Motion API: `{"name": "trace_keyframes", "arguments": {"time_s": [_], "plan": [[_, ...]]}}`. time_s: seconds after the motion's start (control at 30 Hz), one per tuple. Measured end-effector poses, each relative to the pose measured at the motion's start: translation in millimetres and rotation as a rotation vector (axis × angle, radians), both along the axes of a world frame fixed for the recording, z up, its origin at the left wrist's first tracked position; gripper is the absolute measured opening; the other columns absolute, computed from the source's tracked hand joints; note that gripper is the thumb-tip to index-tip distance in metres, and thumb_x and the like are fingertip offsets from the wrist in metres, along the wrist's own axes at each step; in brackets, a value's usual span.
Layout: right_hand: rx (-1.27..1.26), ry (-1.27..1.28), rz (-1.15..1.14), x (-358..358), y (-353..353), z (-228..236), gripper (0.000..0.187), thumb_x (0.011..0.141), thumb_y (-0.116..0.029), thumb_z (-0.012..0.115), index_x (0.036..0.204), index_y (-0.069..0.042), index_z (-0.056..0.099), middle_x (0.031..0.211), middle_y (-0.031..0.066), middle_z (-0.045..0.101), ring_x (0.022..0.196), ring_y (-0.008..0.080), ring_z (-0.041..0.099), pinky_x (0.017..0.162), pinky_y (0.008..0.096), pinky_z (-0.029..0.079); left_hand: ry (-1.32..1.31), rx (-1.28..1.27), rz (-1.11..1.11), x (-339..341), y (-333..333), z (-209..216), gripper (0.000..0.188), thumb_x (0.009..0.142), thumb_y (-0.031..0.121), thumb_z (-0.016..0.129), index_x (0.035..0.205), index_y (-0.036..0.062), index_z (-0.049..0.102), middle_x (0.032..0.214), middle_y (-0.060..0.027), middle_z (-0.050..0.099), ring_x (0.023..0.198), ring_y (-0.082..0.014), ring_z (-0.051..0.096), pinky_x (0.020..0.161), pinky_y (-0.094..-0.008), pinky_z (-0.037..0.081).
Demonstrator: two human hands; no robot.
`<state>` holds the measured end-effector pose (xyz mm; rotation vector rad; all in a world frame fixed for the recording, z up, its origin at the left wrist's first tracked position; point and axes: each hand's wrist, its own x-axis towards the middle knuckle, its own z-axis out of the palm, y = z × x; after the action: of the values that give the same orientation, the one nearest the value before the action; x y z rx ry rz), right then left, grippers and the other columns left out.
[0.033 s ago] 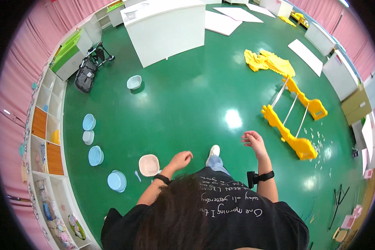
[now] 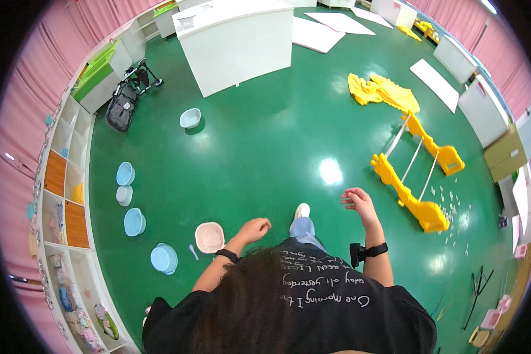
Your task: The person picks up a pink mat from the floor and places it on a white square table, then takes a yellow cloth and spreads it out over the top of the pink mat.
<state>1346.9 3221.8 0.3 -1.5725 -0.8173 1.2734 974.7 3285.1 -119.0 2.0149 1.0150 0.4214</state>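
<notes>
My left hand hangs over the green floor with its fingers curled in, and no object shows in it. Nearest to it is a pale pink basin on the floor, apart from the hand. A blue spoon-like piece lies just left of that basin. My right hand is held out ahead, palm inward, fingers loosely bent and apart, with nothing in it. To its right, well apart, stands a yellow plastic frame with white crossbars.
Blue basins line the left side near a white shelf unit. Farther off stand another basin, a folded stroller and a white counter. Yellow cloth and scattered white bits lie at right.
The view has shifted very slightly, so the near basins sit a touch farther left. My hands keep nearly the same pose.
</notes>
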Motion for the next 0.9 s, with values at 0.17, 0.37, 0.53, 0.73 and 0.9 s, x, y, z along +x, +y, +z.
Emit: {"name": "trace_keyframes", "arguments": {"time_s": [0.17, 0.37, 0.53, 0.73, 0.9], "plan": [[-0.008, 0.007, -0.037, 61.1, 170.0, -11.4, 0.017, 0.092, -0.017, 0.049, 0.102, -0.006, 0.057, 0.094, 0.0064, 0.065, 0.083, 0.0167, 0.063, 0.07, 0.0294, 0.049, 0.199, -0.105, 0.191, -11.8, 119.9, -8.1, 0.015, 0.084, 0.013, 0.048, 0.091, 0.0054, 0.059, 0.08, -0.0128, 0.061, 0.071, -0.0282, 0.057, 0.064, -0.0379, 0.045], [0.032, -0.033, 0.054, 76.4, 354.3, -1.8, 0.018, 0.091, -0.019, 0.048, 0.101, -0.007, 0.057, 0.092, 0.0059, 0.065, 0.082, 0.0164, 0.063, 0.069, 0.0302, 0.049, 0.078, -0.051, 0.43, 30.7, 235.7, 17.5, 0.014, 0.085, 0.015, 0.05, 0.093, 0.0082, 0.06, 0.08, -0.0121, 0.06, 0.072, -0.0277, 0.057, 0.065, -0.0376, 0.046], [0.081, 0.045, 0.264, 35.7, 480.4, -7.1, 0.02, 0.091, -0.02, 0.05, 0.104, -0.006, 0.057, 0.093, 0.0058, 0.065, 0.083, 0.0157, 0.063, 0.071, 0.0286, 0.048, -0.046, -0.168, 0.532, 30.9, 334.7, 2.1, 0.016, 0.084, 0.013, 0.051, 0.094, 0.005, 0.06, 0.08, -0.0111, 0.062, 0.069, -0.0224, 0.058, 0.061, -0.0337, 0.045], [-0.068, -0.013, 0.496, 20.6, 633.3, -34.3, 0.023, 0.091, -0.022, 0.051, 0.106, -0.006, 0.057, 0.095, 0.0052, 0.065, 0.086, 0.0169, 0.063, 0.07, 0.0286, 0.047, -0.024, -0.253, 0.703, -16.6, 464.4, -37.5, 0.013, 0.085, 0.011, 0.05, 0.091, 0.0044, 0.061, 0.067, -0.0071, 0.056, 0.059, -0.0166, 0.051, 0.055, -0.0315, 0.042], [-0.007, -0.031, 0.303, 13.5, 788.5, -8.3, 0.022, 0.091, -0.02, 0.05, 0.106, -0.004, 0.055, 0.097, 0.0089, 0.064, 0.087, 0.0199, 0.063, 0.071, 0.0318, 0.05, -0.123, -0.201, 0.791, -38.7, 620.2, -14.7, 0.012, 0.085, 0.01, 0.051, 0.089, 0.0037, 0.06, 0.065, -0.0065, 0.054, 0.058, -0.0146, 0.05, 0.055, -0.0302, 0.041]]}}
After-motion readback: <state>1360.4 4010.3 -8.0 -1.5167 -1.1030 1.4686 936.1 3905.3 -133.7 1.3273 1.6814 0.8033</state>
